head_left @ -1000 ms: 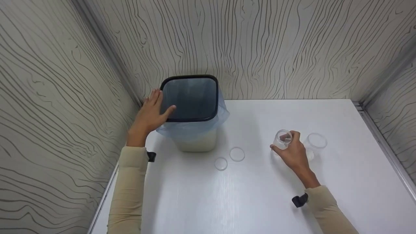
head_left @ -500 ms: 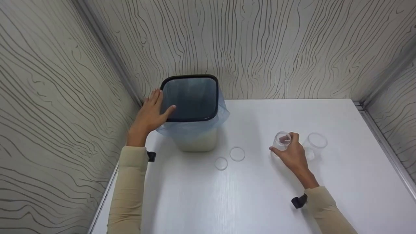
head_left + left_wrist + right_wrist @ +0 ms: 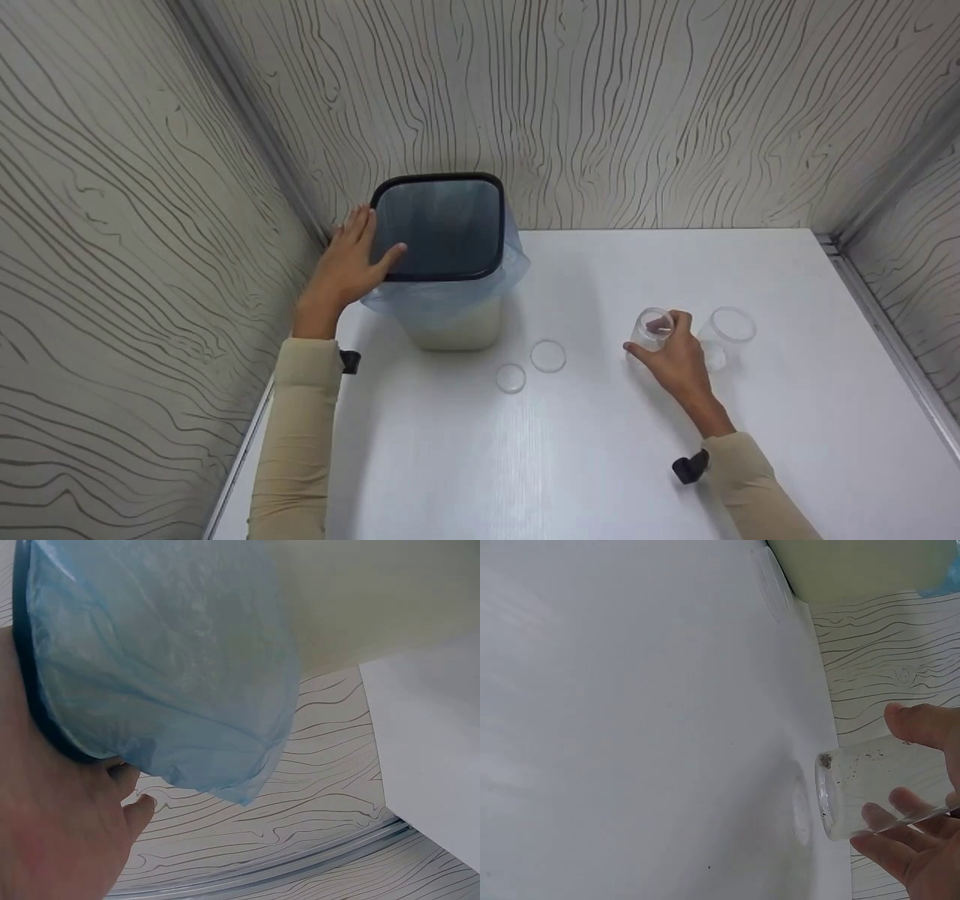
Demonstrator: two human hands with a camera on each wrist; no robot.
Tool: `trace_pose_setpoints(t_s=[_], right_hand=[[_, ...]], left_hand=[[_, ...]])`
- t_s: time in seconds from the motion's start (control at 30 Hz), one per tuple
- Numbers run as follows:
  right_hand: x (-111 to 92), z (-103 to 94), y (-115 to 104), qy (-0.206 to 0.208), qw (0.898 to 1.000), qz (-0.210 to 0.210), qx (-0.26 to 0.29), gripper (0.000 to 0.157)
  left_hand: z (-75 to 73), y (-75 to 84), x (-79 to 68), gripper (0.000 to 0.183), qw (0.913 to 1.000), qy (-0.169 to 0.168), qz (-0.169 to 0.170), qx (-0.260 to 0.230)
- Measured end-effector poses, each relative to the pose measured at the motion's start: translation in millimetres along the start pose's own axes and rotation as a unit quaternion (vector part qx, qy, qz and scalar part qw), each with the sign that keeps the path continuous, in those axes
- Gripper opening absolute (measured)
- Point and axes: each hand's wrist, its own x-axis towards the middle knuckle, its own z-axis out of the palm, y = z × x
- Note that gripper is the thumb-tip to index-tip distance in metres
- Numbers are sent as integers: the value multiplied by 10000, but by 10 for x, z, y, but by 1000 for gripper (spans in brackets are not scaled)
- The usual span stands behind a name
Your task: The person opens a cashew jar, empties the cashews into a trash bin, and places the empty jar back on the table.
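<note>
In the head view my left hand (image 3: 343,259) rests on the left edge of a trash bin (image 3: 459,326), fingers extended and thumb over the opening. The left wrist view shows the fingertips outside the dark rim, beside a blue bag (image 3: 165,667). My right hand (image 3: 679,352) grips a clear plastic cup (image 3: 646,334), thumb on one side and fingers on the other. Small dark specks mark this cup (image 3: 870,787) in the right wrist view, its base just above the white table. A second clear cup (image 3: 731,328) stands right of that hand.
Two clear round lids (image 3: 548,355) lie on the white table (image 3: 465,465) between the bin and the right hand. Patterned panels (image 3: 637,112) wall in the back and both sides. A metal rail (image 3: 892,345) runs along the right edge.
The right hand has lowered the cup slightly, toward the table. The left hand and the bin have stayed still.
</note>
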Motion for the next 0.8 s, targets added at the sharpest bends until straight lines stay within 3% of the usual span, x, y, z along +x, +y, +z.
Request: trace_pose_setpoints(t_s=[0.8], right_hand=[[15,74,91,-59,9999,63,105,84]], left_hand=[[10,-17,13,96,10000,-13,17,56]])
